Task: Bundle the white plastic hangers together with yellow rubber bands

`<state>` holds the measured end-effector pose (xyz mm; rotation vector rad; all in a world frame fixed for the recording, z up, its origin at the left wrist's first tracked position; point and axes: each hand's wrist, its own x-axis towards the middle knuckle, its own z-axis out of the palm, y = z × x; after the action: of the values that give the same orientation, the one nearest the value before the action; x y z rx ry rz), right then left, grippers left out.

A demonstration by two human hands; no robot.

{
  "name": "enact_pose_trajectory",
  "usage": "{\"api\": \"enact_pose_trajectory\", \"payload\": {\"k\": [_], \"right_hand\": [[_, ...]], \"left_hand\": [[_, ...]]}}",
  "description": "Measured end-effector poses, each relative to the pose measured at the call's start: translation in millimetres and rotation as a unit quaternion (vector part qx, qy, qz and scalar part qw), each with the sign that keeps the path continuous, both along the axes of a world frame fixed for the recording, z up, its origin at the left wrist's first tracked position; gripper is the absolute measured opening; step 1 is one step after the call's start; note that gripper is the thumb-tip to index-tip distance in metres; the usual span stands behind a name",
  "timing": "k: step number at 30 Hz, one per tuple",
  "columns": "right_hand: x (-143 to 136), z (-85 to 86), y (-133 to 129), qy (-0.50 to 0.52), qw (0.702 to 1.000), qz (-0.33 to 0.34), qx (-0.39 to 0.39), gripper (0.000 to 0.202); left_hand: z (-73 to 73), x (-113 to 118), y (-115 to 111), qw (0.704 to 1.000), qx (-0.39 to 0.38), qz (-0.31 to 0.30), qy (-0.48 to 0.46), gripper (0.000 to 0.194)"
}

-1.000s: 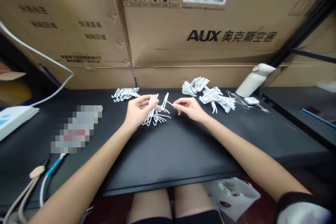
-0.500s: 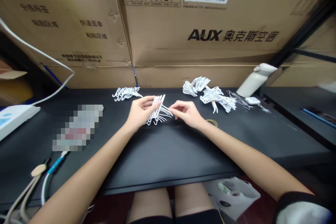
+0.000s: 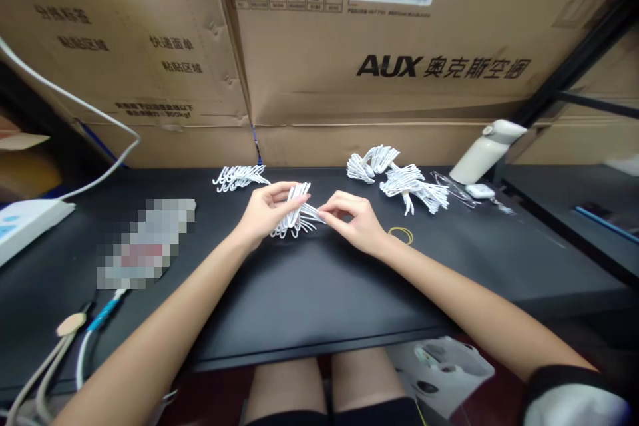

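Over the black table (image 3: 309,306), my left hand (image 3: 257,213) is closed around a bundle of white wire hooks (image 3: 298,210), their curved ends hanging below the fingers. My right hand (image 3: 357,219) pinches the tip of one hook at the bundle's right side. Behind my left hand lies a row of similar white hooks (image 3: 239,178). Further right are more white hooks in bunched piles (image 3: 414,186). A loop of yellow rubber band (image 3: 402,235) rests beside my right wrist.
Large cardboard boxes (image 3: 389,93) line the back edge. A cream bottle (image 3: 486,153), glasses (image 3: 454,190) and a white earphone case (image 3: 480,192) are at the right. On the left are a blurred-out phone (image 3: 150,239), a white power strip (image 3: 30,226) and cables. A plastic bag (image 3: 449,373) sits below the table.
My right hand has shifted slightly left and pinches closer to the bundle's tips. The bundle in my left hand has tilted a little. More of the yellow band now shows.
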<state>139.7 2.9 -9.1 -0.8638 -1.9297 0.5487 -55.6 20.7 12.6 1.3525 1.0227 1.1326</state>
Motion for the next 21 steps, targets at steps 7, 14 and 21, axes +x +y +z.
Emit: {"api": "enact_pose_trajectory", "payload": {"k": [7, 14, 21], "right_hand": [[1.1, -1.7, 2.5, 0.029, 0.998, -0.055, -0.031, 0.025], [3.8, -24.1, 14.7, -0.146, 0.989, -0.009, -0.009, 0.014], [16.0, -13.6, 23.8, -0.220, 0.975, 0.009, -0.033, 0.014]], "left_hand": [[-2.8, -5.3, 7.8, 0.998, -0.007, 0.036, -0.046, 0.046], [-5.5, -7.9, 14.8, 0.992, -0.025, 0.102, -0.074, 0.042], [-3.4, -5.9, 11.0, 0.993, -0.022, 0.096, -0.070, 0.048]]}}
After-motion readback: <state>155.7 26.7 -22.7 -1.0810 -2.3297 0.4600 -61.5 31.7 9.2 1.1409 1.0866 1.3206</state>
